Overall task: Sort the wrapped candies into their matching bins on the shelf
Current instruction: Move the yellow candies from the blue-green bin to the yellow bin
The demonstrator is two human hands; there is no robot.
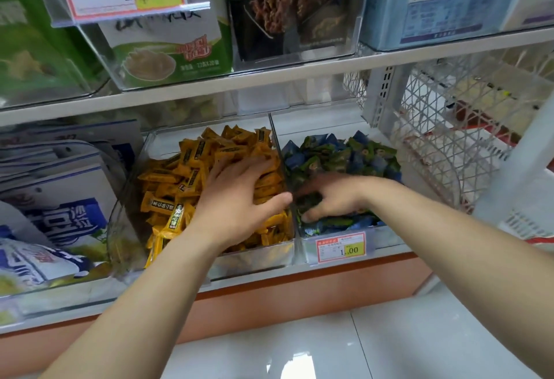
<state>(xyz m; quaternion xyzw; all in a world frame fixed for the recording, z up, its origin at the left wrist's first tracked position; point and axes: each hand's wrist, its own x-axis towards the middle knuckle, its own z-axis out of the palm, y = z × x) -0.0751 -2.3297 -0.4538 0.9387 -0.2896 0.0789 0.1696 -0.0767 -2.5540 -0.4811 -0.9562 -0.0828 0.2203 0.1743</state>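
While two clear plastic bins [254, 257] share one wall, left hand [236, 198] lies flat, fingers spread, on orange wrapped candies [192, 154]; right hand [329, 195] curls among blue-green wrapped candies [344, 151], grip unclear.

The right hand [326, 195] is smeared with blur, its fingertips sunk among the blue and green candies [344, 151], so I can't tell whether it holds one. The left hand [236, 195] hides the yellow candies [180, 187] under its palm. The lower price tag [341, 247] has small print too tiny to read. The white-and-blue bags [54, 198] run off the left edge, and the upper clear bins [299, 59] run off the top.
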